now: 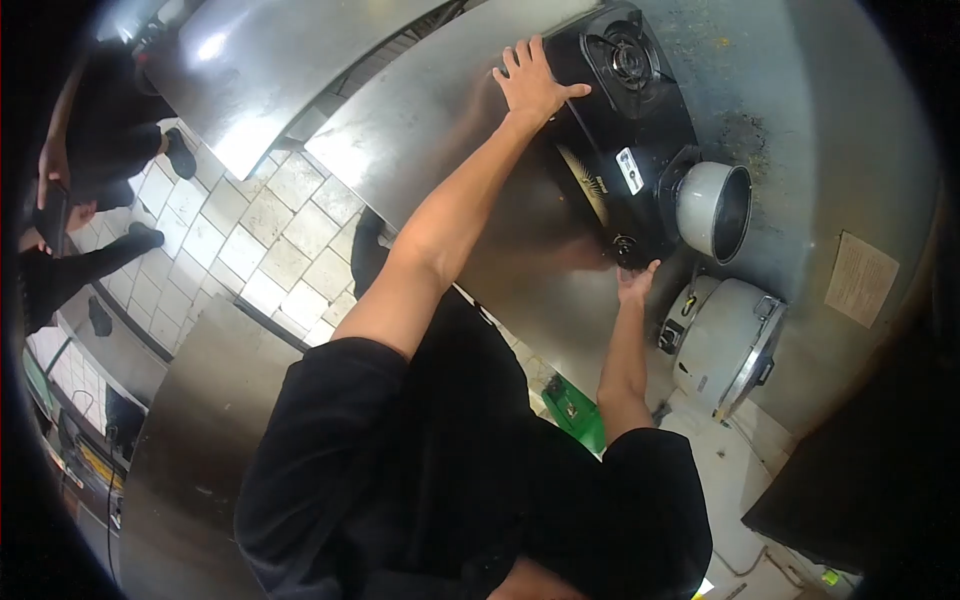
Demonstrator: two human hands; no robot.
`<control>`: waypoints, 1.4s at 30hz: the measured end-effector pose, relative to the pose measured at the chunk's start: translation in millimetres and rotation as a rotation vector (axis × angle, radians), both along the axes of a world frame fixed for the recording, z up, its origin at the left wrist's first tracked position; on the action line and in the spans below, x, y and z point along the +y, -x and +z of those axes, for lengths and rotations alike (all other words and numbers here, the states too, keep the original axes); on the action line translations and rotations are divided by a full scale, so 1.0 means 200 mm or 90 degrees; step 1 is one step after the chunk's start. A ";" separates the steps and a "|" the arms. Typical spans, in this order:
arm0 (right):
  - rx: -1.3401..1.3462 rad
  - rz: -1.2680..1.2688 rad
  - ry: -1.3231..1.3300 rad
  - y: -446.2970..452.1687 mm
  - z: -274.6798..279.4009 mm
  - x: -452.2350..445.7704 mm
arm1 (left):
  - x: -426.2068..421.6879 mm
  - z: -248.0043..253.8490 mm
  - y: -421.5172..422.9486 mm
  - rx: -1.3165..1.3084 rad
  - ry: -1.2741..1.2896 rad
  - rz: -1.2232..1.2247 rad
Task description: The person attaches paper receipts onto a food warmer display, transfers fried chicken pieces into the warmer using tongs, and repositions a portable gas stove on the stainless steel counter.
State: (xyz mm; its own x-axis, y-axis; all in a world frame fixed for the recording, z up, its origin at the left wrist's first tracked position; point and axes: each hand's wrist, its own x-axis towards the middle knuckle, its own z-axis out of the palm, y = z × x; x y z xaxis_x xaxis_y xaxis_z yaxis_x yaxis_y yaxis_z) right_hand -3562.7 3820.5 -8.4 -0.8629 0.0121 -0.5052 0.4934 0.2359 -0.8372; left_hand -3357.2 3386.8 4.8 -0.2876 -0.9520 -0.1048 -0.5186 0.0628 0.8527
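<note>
A black two-burner gas stove sits on the steel counter along the wall. My left hand is open beside its far front corner, fingers spread over the counter and thumb touching the stove's edge. At the near end, below a control knob, my right hand grips the stove's corner; some of its fingers are hidden. A light grey pot with a dark inside stands on the nearer burner, seen tilted in this view. The farther burner carries only its pan support.
A large rice cooker stands close to my right forearm. The wall bears a paper notice. Below is a green container. Other steel tables flank the tiled floor, where a person in dark clothes is at left.
</note>
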 end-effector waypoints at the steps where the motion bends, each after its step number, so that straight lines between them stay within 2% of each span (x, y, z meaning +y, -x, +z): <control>1: 0.000 -0.022 0.019 0.02 -0.04 0.04 | 0.01 -0.01 0.00 0.027 0.002 0.019; 2: 0.000 -0.043 0.040 0.00 -0.07 0.06 | 0.02 -0.03 -0.01 0.054 0.006 0.038; 4: 0.135 -0.103 -0.060 -0.14 -0.05 0.06 | 0.05 -0.02 -0.12 0.164 0.016 0.050; 6: 0.226 -0.169 -0.102 -0.28 -0.13 0.13 | 0.13 -0.03 -0.32 0.242 0.122 0.062; 8: 0.509 -0.016 -0.298 -0.44 -0.29 0.32 | 0.27 0.03 -0.61 0.348 0.027 0.026; 9: 0.585 0.062 -0.281 -0.57 -0.33 0.39 | 0.36 0.09 -0.77 0.348 -0.036 -0.025; 10: 0.508 0.085 -0.083 -0.75 -0.26 0.37 | 0.46 0.05 -0.90 0.397 -0.109 -0.086; 11: 0.400 0.068 -0.150 -0.96 -0.10 0.27 | 0.52 0.03 -1.06 0.330 -0.071 -0.245; 12: 0.291 0.053 -0.218 -1.16 0.04 0.18 | 0.61 0.04 -1.20 0.337 -0.187 -0.343; 13: 0.243 0.080 -0.214 -1.29 0.06 0.17 | 0.68 0.01 -1.32 0.249 -0.382 -0.457; 14: 0.196 0.108 -0.212 -1.40 0.05 0.21 | 0.76 -0.03 -1.40 0.240 -0.416 -0.496; 15: 0.139 0.161 -0.173 -1.51 -0.01 0.27 | 0.82 -0.09 -1.49 0.212 -0.380 -0.564; 16: 0.084 0.214 -0.137 -1.62 -0.09 0.34 | 0.87 -0.19 -1.58 0.165 -0.491 -0.616; 18: 0.088 0.431 -0.138 -1.81 -0.25 0.45 | 0.93 -0.15 -1.69 -0.075 -0.451 -0.766; 21: 0.032 0.632 -0.142 -2.03 -0.40 0.57 | 1.02 -0.33 -1.75 -0.091 -0.525 -0.859; 24: -0.108 0.572 -0.143 -2.12 -0.55 0.75 | 0.99 -0.04 -1.69 -0.162 -0.551 -0.847; 25: -0.140 0.525 -0.140 -2.16 -0.58 0.82 | 1.04 -0.24 -1.69 -0.160 -0.538 -0.898; 28: -0.190 0.364 -0.115 -2.29 -0.65 1.07 | 1.10 -0.26 -1.62 -0.169 -0.578 -0.963; 33: -0.224 0.132 -0.073 -2.74 -0.77 1.51 | 1.40 -0.42 -1.59 -0.282 -0.530 -1.021; 39: -0.279 -0.104 -0.043 -3.40 -1.00 1.91 | 1.82 -0.68 -1.71 -0.360 -0.394 -0.928; 42: -0.330 -0.174 -0.028 -3.60 -1.09 2.00 | 1.91 -0.69 -1.81 -0.426 -0.382 -0.888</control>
